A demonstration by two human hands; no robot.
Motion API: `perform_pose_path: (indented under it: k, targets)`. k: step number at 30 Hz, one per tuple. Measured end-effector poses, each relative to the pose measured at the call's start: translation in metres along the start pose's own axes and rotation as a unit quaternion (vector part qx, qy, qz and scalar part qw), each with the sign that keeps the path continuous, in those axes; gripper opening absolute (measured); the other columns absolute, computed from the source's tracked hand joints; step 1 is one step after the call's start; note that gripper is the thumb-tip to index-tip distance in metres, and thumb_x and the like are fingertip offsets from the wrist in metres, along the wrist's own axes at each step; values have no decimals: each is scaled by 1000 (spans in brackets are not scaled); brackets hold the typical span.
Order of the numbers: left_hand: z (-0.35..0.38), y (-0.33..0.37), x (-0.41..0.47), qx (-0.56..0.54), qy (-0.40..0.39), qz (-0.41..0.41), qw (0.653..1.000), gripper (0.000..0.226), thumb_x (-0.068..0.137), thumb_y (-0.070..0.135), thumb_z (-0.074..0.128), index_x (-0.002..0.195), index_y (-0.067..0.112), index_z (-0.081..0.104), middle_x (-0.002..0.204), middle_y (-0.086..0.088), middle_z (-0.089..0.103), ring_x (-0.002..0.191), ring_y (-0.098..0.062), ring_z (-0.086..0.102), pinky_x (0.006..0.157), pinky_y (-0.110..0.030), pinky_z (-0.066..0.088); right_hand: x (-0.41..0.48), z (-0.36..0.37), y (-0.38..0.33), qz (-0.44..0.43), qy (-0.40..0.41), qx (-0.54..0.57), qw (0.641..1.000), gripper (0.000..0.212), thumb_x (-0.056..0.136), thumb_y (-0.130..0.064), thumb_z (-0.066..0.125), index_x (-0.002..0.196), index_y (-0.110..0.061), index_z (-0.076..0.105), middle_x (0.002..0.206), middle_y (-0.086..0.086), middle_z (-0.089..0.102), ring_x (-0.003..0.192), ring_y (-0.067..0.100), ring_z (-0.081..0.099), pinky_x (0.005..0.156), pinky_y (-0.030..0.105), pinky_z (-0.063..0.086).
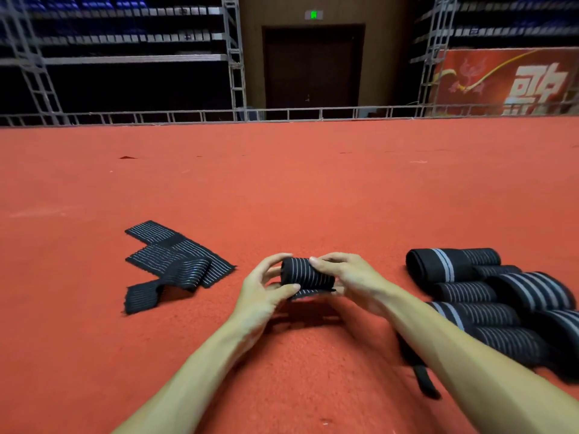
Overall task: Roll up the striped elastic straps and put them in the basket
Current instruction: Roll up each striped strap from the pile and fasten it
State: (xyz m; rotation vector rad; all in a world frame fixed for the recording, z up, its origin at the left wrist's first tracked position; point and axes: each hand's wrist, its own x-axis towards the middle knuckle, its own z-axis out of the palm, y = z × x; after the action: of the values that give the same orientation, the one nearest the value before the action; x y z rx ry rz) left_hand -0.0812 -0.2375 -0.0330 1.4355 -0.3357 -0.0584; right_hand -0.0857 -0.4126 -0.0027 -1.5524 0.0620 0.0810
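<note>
A black strap with thin white stripes, rolled into a short cylinder [307, 275], hangs just above the red floor between both hands. My left hand [266, 286] grips its left end with curled fingers and thumb. My right hand [344, 274] grips its right end, thumb on top. A short loose tail of the strap sticks out under the roll. To the left, an unrolled striped strap [175, 261] lies folded in a zigzag on the floor. No basket is in view.
Several rolled black striped straps [488, 296] lie packed together on the floor at the right, beside my right forearm. Red carpet [282, 189] stretches ahead to a low metal rail [282, 114], scaffolding and a dark door.
</note>
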Motion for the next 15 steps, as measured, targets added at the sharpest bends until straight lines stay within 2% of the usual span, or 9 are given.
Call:
perform_pose_path:
  k: [2,4,9,11,13,15]
  targets:
    - [13,10,5,-29,-16,-8,999,49,67,-1,76,108,24,65,107,-13,67,86,-20,68,77,-32,55,-8,-16,-17,-19,-3,18,1000,28,83,-9,71,105,6,62,89,16,63,76,24,65,64,30,57]
    - [30,20,10,-88,-21,-32,995,36,78,-4,70,109,15,64,102,-14,65,84,-19,67,72,-27,56,-16,-32,-31,-46,2,14,999,23,81,-1,71,102,3,62,88,14,61,74,20,64,59,25,54]
    - [88,24,27,-72,-23,-53,996,21,82,2,68,103,6,65,104,-16,65,87,-22,67,70,-28,59,-33,-90,-37,-61,44,-24,997,26,73,5,76,95,-3,65,88,11,63,77,23,62,68,32,50]
    - [108,18,32,-63,-30,-68,995,18,80,-4,68,95,6,66,100,-16,65,86,-24,66,72,-31,60,-38,-112,-35,-60,51,-53,996,28,71,3,78,94,-7,66,91,13,64,79,25,61,72,36,47]
    - [124,8,36,-53,-35,-85,994,18,79,-7,68,92,5,67,97,-15,65,84,-23,67,73,-32,60,-42,-131,-32,-56,53,-135,988,25,73,-5,80,93,-12,67,90,9,67,77,19,62,70,30,46]
    - [135,-4,39,-38,-40,-105,993,19,79,-9,67,95,3,67,99,-17,66,85,-23,68,74,-34,60,-42,-146,-30,-59,63,-251,964,20,76,-18,80,92,-16,68,88,1,70,75,11,64,69,23,49]
